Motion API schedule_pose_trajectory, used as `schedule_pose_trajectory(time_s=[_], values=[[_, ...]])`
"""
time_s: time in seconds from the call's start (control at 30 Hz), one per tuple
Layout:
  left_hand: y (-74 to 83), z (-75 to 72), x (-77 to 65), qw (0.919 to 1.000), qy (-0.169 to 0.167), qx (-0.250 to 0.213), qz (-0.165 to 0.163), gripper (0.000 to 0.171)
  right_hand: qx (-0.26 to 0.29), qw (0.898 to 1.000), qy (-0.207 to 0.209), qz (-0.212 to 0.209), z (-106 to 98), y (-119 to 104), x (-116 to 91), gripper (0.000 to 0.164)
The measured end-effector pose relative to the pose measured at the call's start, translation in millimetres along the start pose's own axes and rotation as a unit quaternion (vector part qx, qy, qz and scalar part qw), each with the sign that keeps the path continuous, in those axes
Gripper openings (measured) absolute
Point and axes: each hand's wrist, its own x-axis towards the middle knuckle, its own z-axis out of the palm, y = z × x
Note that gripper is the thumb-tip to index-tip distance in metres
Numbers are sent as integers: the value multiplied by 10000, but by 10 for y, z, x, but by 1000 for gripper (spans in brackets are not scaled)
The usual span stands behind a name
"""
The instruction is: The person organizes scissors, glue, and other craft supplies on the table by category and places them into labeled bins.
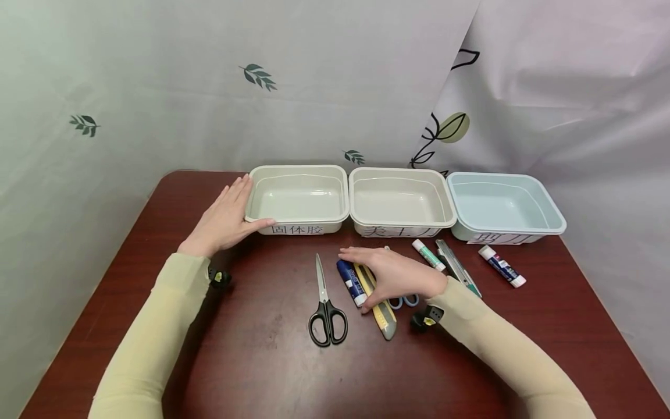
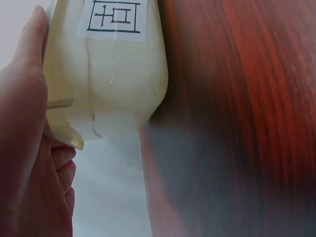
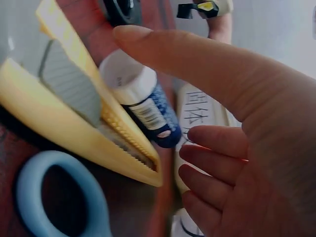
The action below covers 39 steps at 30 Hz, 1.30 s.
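My left hand rests against the left corner of the off-white bin, fingers straight along its side and thumb on the front rim. In the left wrist view the bin's labelled wall fills the top. My right hand hovers with fingers and thumb spread over a blue glue stick. In the right wrist view the glue stick's white cap lies below the thumb, and the fingers hold nothing. Beside it lies a yellow utility knife. Blue-handled scissors are mostly hidden under that hand.
Black-handled scissors lie left of the glue stick. A cream bin and a light blue bin continue the row. Before them lie a green glue stick, a silver utility knife and a purple glue stick.
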Motion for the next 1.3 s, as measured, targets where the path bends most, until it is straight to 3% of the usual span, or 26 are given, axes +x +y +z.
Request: schedule_pose_trajectory(time_s=[0.47,1.03,1.3], values=[[-58,-4,-10,9998,-109,-130,145,108,-60,10000,19,22,63,6,47,104],[-32,-7,-40,9995,-145,247,155,103,-17,9999,151,53,87,11,40,102],[-21,-26,-47,9995,-177,231,84,105,213,9978,623,68,-109,-74,41,103]])
